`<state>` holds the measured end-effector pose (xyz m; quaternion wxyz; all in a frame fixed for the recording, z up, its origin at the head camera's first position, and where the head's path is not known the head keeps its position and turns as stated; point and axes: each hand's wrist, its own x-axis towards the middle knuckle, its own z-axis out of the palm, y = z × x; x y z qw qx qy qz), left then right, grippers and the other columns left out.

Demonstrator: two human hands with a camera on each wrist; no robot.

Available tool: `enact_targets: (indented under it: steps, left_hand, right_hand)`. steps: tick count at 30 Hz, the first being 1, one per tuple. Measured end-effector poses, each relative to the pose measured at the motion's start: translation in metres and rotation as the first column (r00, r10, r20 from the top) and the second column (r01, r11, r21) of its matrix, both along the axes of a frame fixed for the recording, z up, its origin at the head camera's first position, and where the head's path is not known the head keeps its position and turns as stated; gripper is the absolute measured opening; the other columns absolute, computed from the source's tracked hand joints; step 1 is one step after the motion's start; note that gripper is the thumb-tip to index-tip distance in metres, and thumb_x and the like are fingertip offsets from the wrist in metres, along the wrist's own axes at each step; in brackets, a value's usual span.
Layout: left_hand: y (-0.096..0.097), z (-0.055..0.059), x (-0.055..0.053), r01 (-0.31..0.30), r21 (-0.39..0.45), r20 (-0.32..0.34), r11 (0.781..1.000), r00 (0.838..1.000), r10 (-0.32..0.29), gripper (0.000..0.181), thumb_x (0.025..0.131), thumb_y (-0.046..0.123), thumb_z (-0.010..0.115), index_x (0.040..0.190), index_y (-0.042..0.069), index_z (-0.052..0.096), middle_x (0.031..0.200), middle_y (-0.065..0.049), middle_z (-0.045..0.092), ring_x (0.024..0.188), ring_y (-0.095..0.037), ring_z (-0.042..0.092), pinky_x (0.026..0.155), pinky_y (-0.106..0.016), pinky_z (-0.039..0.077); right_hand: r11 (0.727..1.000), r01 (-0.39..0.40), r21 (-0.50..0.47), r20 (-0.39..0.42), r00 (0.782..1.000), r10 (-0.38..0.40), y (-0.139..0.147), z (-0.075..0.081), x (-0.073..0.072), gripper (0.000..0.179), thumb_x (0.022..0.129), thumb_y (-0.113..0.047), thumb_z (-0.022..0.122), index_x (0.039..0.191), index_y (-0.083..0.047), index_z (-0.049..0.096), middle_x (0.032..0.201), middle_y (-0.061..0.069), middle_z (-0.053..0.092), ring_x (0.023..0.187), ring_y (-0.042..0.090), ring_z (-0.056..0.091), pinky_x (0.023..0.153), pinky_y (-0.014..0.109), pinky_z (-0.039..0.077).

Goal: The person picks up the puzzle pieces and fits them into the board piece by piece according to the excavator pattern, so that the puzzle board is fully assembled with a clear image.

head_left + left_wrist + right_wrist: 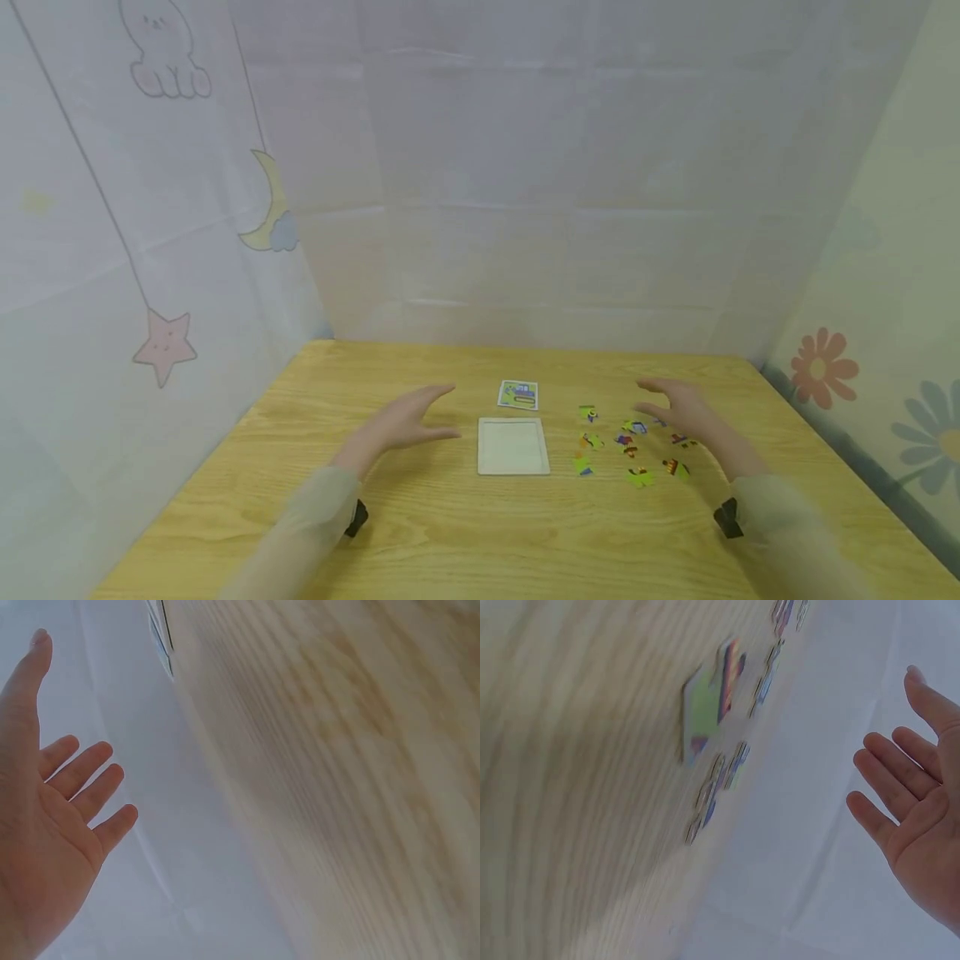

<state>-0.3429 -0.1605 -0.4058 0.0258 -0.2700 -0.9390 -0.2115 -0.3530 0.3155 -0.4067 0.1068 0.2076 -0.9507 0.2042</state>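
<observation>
My left hand [401,421] hovers over the table to the left of a white square puzzle tray [513,447], its fingers spread and holding nothing. Over the right side, my right hand [681,408] is also empty, near several loose jigsaw pieces [641,477] in green, orange and blue. Behind the tray lies a small picture card [518,395] with a vehicle on a green ground. In the left wrist view the left palm [52,847] faces up with fingers apart. The right wrist view has the right hand's fingers [889,776] loosely extended, away from the jigsaw pieces [703,712].
A light wooden table [450,533] carries everything. Pale cloth walls [480,167] stand at the back and both sides, printed with a star [166,346], a moon and flowers [823,367]. Each wrist wears a dark strap device [357,518].
</observation>
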Motion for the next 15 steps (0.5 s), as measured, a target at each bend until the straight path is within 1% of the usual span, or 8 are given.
enact_targets:
  steps: [4,5,7,9,12,15]
  left_hand:
    - [0.009,0.001,-0.002,0.024,-0.001,0.012,1.000,1.000,-0.024,0.086,0.080,0.057,0.065,0.147,0.014,0.033,0.149,-0.006,0.037,0.136,-0.027,0.037,0.111,-0.046,0.032]
    - [0.012,0.001,-0.002,0.033,-0.004,0.013,0.999,0.999,-0.033,0.086,0.080,0.058,0.064,0.147,0.014,0.033,0.149,-0.006,0.037,0.136,-0.027,0.037,0.111,-0.046,0.032]
    - [0.016,0.001,-0.003,0.051,-0.004,0.018,0.999,0.999,-0.051,0.087,0.079,0.059,0.064,0.147,0.014,0.033,0.149,-0.006,0.037,0.136,-0.028,0.037,0.112,-0.046,0.031]
    - [0.019,-0.001,-0.004,0.068,-0.001,0.024,0.998,0.997,-0.068,0.086,0.079,0.058,0.064,0.147,0.014,0.033,0.150,-0.007,0.036,0.136,-0.028,0.037,0.112,-0.046,0.031]
    - [0.024,-0.004,-0.006,0.080,0.006,0.053,0.997,0.995,-0.080,0.086,0.079,0.056,0.066,0.147,0.016,0.031,0.151,-0.008,0.034,0.137,-0.028,0.034,0.113,-0.047,0.029]
    - [0.027,-0.007,-0.007,0.084,-0.005,0.067,0.996,0.994,-0.083,0.085,0.079,0.054,0.067,0.147,0.016,0.031,0.151,-0.008,0.034,0.138,-0.027,0.034,0.113,-0.046,0.028]
  right_hand:
    - [0.997,-0.018,-0.072,0.035,0.999,0.020,-0.012,-0.002,-0.004,0.061,0.090,-0.040,0.061,0.134,-0.001,0.049,0.132,0.022,0.054,0.107,0.037,0.060,0.091,0.055,0.048]
    - [0.996,-0.023,-0.083,0.035,0.999,0.026,-0.015,-0.002,-0.006,0.061,0.090,-0.041,0.061,0.134,-0.001,0.049,0.132,0.021,0.054,0.114,0.038,0.056,0.093,0.055,0.046]
    - [0.994,-0.026,-0.102,0.037,0.999,0.030,-0.021,-0.003,-0.009,0.060,0.089,-0.041,0.061,0.133,-0.002,0.050,0.132,0.019,0.055,0.119,0.038,0.052,0.096,0.054,0.045]
    - [0.993,-0.032,-0.111,0.030,0.999,0.035,-0.026,-0.004,-0.012,0.058,0.089,-0.040,0.061,0.132,-0.002,0.051,0.131,0.019,0.055,0.118,0.038,0.053,0.097,0.053,0.044]
    - [0.991,-0.039,-0.126,0.030,0.999,0.043,-0.035,-0.006,-0.016,0.055,0.089,-0.036,0.062,0.131,-0.001,0.052,0.130,0.019,0.056,0.117,0.037,0.054,0.097,0.053,0.044]
    - [0.986,-0.055,-0.159,0.058,0.996,0.065,-0.042,-0.007,-0.018,0.054,0.091,-0.032,0.062,0.132,0.001,0.050,0.128,0.021,0.057,0.116,0.038,0.055,0.098,0.054,0.043]
